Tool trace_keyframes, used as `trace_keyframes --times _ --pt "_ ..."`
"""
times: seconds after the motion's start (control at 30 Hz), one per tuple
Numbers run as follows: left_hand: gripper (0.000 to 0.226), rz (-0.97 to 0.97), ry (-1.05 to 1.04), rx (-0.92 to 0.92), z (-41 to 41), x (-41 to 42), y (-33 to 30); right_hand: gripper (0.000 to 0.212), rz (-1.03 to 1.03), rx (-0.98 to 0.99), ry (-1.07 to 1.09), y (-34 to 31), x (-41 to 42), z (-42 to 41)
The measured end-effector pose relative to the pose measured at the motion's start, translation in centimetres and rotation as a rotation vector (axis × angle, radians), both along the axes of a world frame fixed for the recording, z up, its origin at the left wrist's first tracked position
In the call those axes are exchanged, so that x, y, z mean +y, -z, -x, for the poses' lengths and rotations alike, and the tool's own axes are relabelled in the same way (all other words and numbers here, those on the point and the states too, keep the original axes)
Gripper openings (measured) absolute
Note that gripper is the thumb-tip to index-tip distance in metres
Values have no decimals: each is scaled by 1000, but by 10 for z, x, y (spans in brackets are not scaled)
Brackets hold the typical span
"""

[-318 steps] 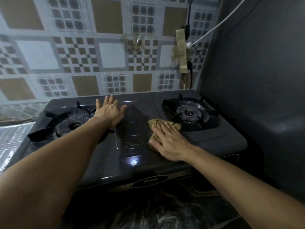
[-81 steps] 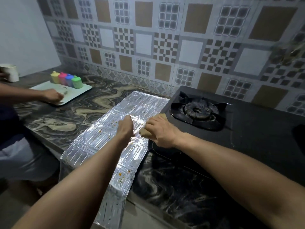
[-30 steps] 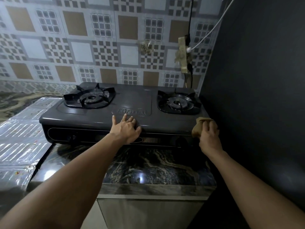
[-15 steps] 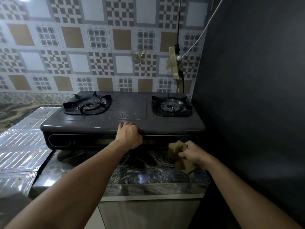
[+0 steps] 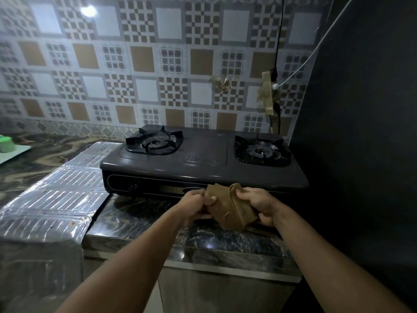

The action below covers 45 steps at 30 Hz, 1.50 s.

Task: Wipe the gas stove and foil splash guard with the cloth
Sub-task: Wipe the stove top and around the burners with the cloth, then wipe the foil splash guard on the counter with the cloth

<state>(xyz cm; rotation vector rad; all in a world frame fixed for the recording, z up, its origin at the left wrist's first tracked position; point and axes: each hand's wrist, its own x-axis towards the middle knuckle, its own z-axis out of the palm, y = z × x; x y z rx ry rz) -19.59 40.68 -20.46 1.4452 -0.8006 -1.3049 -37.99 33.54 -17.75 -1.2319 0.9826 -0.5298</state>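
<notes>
While both hands hang in front of the stove [image 5: 203, 170], they hold the brown cloth [image 5: 228, 208] between them, above the marbled counter [image 5: 140, 222]. The left hand [image 5: 196, 205] curls its fingers around the cloth's left edge, thumb pinching the fabric. The right hand [image 5: 259, 205] grips the right side, fingers folded over the top fold and thumb tucked under. The cloth sags in a rumpled bundle between the two fists, just in front of the stove's front panel; whether it touches the panel I cannot tell. The stove is dark grey with two burners, sitting on the counter against the patterned tile wall [image 5: 158, 64]. To its left the shiny foil splash guard [image 5: 56, 195] lies flat across the counter, its edge drooping over the front. Far left, a green cup [image 5: 6, 144] stands on a pale tray [image 5: 13, 153].
</notes>
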Motion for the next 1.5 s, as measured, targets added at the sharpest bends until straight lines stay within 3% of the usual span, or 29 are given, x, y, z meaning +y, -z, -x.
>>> trace_keyframes --times 0.17,0.23,0.3,0.43,0.5,0.57,0.73,0.77,0.83,0.9,1.0,1.07,1.17,1.3,1.4,1.5 --pt "6 52 -126 29 -26 16 -11 45 8 81 -148 2 7 -33" --pt "6 65 -215 26 -38 26 -15 36 85 131 -154 10 8 -54" --pt "10 68 -300 10 -50 36 -18 18 150 165 -91 17 11 -73" --pt "10 111 -444 -34 -81 61 -19 10 206 213 9 33 14 -116" --pt "12 141 -479 -90 -94 73 -21 18 394 408 116 40 21 -137" --pt "12 162 -469 -183 -105 86 -24 28 456 433 148 43 38 -161" --pt "22 152 -349 -371 -137 117 -17 102 -590 -150 -256 44 73 -228" --pt "22 140 -287 -383 -142 123 -16 105 -671 -239 -280 41 78 -235" --pt "12 129 -228 -373 -157 136 -12 91 -702 -319 -311 45 84 -261" --pt "11 127 -325 -333 -175 149 -7 64 -641 -310 -332 47 92 -286" --pt "18 30 -701 -336 -219 174 21 36 -516 -244 -342 51 103 -322" --pt "7 -75 -916 -309 -245 195 50 29 -412 -159 -351 52 109 -344" --pt "20 -257 -1174 -177 -276 229 98 23 -223 -40 -360 55 113 -381" --pt "41 -451 -1349 99 -314 265 170 21 96 28 -379 60 116 -428" --pt "13 -486 -1408 347 -315 276 189 16 290 94 -374 66 115 -458" --pt "20 -500 -1385 498 -313 276 201 16 428 166 -385 74 117 -480"
